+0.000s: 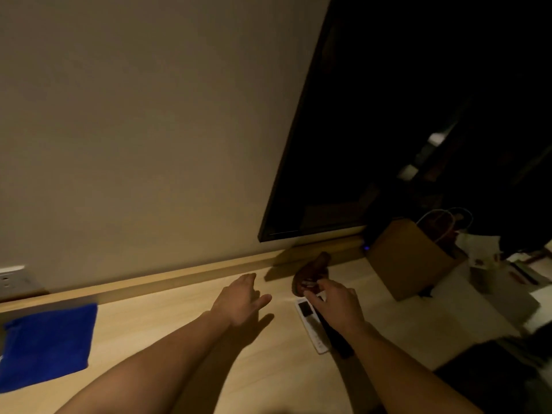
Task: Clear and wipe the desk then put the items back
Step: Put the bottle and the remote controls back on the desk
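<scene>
Desk (185, 339) beneath left hand (239, 300), fingers (246, 279) loosely straight

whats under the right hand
A white remote and a black remote lie side by side on the desk beneath the right hand. The hand covers the black remote's far end, and whether the fingers touch either is unclear.

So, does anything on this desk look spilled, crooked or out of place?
Nothing stands out. The blue cloth lies flat on the desk, the white remote and black remote lie side by side, and no spill or damage shows, though the light is dim.
</scene>
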### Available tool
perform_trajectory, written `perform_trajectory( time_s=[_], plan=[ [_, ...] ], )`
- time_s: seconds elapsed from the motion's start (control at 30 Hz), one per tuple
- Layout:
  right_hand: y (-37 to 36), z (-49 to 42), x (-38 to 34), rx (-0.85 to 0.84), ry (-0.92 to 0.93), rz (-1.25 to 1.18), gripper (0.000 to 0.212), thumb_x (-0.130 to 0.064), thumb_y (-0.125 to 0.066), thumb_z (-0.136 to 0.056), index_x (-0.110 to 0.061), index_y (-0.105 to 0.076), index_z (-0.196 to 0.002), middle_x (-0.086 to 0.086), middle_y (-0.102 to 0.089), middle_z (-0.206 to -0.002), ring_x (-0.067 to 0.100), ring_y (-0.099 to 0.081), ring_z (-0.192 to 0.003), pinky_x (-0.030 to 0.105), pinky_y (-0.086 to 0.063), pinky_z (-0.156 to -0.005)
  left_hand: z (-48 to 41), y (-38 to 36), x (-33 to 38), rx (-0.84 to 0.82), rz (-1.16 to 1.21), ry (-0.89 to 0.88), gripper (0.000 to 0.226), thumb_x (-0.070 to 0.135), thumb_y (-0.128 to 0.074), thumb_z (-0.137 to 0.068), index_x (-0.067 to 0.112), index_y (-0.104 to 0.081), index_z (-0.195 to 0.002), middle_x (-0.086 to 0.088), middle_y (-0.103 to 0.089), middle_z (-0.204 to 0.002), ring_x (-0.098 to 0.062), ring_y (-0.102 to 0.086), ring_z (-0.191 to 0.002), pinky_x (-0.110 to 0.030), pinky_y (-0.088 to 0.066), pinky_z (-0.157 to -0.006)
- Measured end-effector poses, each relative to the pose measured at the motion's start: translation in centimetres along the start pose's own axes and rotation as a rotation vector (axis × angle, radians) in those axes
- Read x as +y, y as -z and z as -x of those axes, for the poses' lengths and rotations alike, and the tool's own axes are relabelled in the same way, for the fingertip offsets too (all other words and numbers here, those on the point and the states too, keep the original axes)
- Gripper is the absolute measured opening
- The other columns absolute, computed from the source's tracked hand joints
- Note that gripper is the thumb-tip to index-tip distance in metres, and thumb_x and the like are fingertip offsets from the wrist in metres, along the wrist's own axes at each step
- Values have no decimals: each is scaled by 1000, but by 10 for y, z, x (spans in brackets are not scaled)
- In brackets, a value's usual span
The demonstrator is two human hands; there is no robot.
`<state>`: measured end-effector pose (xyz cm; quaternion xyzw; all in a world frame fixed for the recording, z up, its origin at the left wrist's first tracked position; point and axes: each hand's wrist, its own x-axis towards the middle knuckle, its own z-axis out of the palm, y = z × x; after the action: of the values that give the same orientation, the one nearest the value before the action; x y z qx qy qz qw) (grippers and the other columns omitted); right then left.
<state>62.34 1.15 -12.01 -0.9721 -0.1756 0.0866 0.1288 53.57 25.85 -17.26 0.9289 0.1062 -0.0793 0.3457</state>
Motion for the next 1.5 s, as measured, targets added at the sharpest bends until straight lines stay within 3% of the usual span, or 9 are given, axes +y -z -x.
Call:
perform_trajectory(
  time_s=[0.17, 0.4, 0.57, 0.7, 0.9, 1.03, 1.17, 1.27, 1.5],
  plan=[
    [10, -40, 52, -40, -30, -18, 48, -63, -59, -94, -24, -64, -122, -1, -70, -124, 19, -64, -110, 36, -43, -92, -48, -33, 42, -39, 45, 14, 74, 58, -61, -100, 14, -40, -156, -11, -52, -155, -27, -54, -134, -37, -46, -109],
    [5, -100, 87, -185, -18, -160, 77, -51, -80, -83, -24, -50, -149, 1, -57, -149, 21, -58, -131, 43, -50, -107, -100, -70, 66, -55, 104, 70, 66, 47, -74, -96, 14, -49, -148, -10, -58, -148, -25, -61, -127, -23, -42, -91],
    [-6, -125, 102, -272, 9, -264, 66, -35, -86, -80, -32, -57, -139, -9, -65, -133, 7, -64, -105, 18, -56, -73, -122, -89, 72, -29, 126, 89, 65, 41, -77, -94, 16, -51, -149, -6, -65, -139, -19, -61, -122, -18, -38, -89],
    [-12, -138, 103, -342, 42, -259, 43, -30, -82, -83, -33, -64, -123, -11, -70, -114, 7, -68, -94, 34, -63, -85, -135, -97, 73, -29, 171, 117, 66, 41, -78, -92, 17, -50, -148, -2, -63, -133, -13, -56, -112, -19, -37, -91],
    [-13, -142, 103, -323, 88, -222, 35, -34, -78, -87, -29, -65, -119, -18, -64, -94, 2, -62, -86, 23, -51, -74, -145, -104, 66, -14, 171, 103, 45, 38, -74, -95, 19, -60, -134, 6, -59, -112, -14, -58, -104, -19, -40, -80],
    [-13, -140, 98, -331, 75, -234, 32, -33, -78, -87, -33, -65, -116, -19, -67, -101, 2, -64, -94, 25, -52, -81, -143, -102, 64, 8, 128, 95, 40, 39, -73, -96, 20, -62, -129, 7, -55, -109, -17, -58, -107, -24, -41, -84],
    [-13, -132, 83, -324, 68, -228, 31, -32, -78, -88, -36, -65, -116, -18, -70, -104, 2, -64, -95, 29, -55, -87, -134, -95, 58, 53, 119, 87, 30, 38, -75, -94, 26, -60, -116, 9, -56, -104, -13, -57, -97, -12, -38, -71],
    [-9, -124, 62, -307, 101, -222, 29, -32, -77, -89, -38, -64, -114, -18, -68, -100, 2, -64, -91, 25, -53, -80, -122, -81, 48, 74, 83, 92, 36, 35, -77, -92, 21, -65, -123, -1, -72, -113, -21, -66, -100, -28, -54, -82],
    [-9, -104, -18, -341, 212, -183, 34, -32, -80, -88, -29, -68, -120, -13, -68, -108, 9, -63, -100, 31, -53, -85, -71, -30, 0, 106, 102, 157, 23, 32, -74, -92, 27, -73, -114, 2, -75, -103, -22, -67, -91, -32, -49, -74]
  ],
)
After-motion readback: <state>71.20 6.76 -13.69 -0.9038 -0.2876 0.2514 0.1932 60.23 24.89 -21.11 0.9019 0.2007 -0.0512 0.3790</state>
